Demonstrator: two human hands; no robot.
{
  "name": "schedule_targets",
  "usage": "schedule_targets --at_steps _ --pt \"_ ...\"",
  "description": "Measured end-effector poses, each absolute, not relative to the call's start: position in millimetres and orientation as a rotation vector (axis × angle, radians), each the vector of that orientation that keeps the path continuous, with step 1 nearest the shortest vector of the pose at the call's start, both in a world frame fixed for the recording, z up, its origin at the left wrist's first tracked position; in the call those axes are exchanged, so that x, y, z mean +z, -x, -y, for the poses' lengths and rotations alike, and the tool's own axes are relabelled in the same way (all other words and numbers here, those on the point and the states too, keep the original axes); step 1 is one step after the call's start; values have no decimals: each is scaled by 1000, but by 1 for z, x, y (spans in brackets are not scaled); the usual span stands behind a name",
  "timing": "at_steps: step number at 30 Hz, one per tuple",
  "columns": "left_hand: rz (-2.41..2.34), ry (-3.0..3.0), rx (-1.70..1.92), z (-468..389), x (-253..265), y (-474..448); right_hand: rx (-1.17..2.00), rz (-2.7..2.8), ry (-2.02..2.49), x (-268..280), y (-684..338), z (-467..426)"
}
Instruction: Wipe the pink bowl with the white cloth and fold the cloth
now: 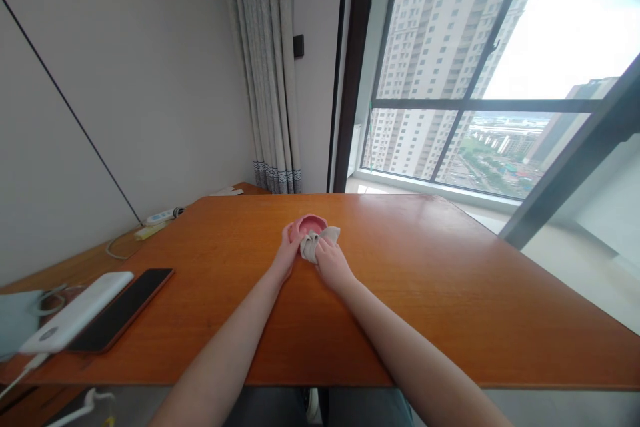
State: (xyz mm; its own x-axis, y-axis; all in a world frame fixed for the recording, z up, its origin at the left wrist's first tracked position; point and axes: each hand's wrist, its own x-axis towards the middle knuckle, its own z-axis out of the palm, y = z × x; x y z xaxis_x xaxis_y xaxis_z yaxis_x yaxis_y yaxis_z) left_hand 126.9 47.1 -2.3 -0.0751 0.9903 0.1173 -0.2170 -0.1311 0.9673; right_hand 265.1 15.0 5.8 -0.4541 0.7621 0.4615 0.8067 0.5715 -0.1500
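Note:
A pink bowl [311, 221] is tilted toward me over the middle of the wooden table, its hollow side partly showing. My left hand [286, 252] is closed on the bowl's left side. In my right hand [334, 263] a crumpled light grey cloth [311, 247] is gripped, pressed against the bowl's near rim. Part of the cloth sticks out to the right above my fingers. The cloth and both hands hide the lower part of the bowl, so I cannot tell whether it touches the table.
On the left of the wooden table [425, 293] lie a black phone [125, 307] and a white power bank [83, 312] with a cable. A power strip [161, 216] rests by the wall. Behind the table hang a grey curtain [270, 67] and a large window [450, 107].

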Motion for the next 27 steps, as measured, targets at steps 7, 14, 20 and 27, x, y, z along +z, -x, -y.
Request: schedule_targets --at_steps 7,14,20,27 --pt "-1148 -1305 1341 -53 18 -101 16 2409 992 14 -270 -15" --pt "-1072 -1146 1298 -46 17 -111 -22 2406 1151 19 -271 -11" --pt "-1040 -1110 1575 -38 -6 -141 40 2299 1279 17 -272 -12" --pt "-1185 -1214 1586 -47 12 -118 67 2352 1184 24 -269 -11"
